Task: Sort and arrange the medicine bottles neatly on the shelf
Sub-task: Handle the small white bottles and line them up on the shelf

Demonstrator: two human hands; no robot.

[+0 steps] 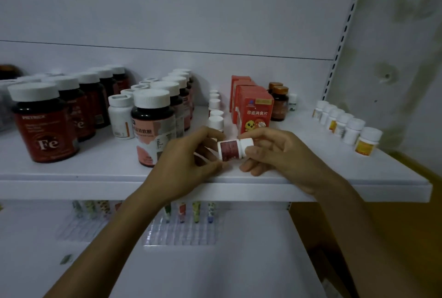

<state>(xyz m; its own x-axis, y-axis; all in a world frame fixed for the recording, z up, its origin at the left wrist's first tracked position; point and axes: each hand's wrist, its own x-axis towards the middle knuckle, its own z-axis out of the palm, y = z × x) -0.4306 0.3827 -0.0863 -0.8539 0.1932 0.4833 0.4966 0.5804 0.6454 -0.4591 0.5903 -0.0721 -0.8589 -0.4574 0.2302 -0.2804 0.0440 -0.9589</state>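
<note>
Nearest, two bare forearms, reaching up from below and meeting over the front edge of the white shelf, about midway along it. Between them, a small white plastic bottle with a dark red label, lying on its side with the cap toward the right, held just above the shelf's front edge and not standing on it. Left grip: fingers curled, thumb and forefinger pinching the bottle's base end. Right grip: curled round the white cap end, fingertips beneath. Probably held sideways to bring the label up for reading before choosing a row; print too blurred to make out.

Directly behind, a single file of small white-capped bottles running back toward the rear wall, likely the matching group. Just to the right of that file, red cardboard cartons, also lined front to back. Toward the shelf's left end, large dark bottles with red "Fe" labels and white lids. Nearer the middle, a dark bottle with a pink label heading its own file. Toward the right end, a slanting line of small white bottles with yellow labels. Grouped by kind, presumably for easy finding. Likely next: stand the held bottle upright at the front of the white-capped file, label outward.
</note>
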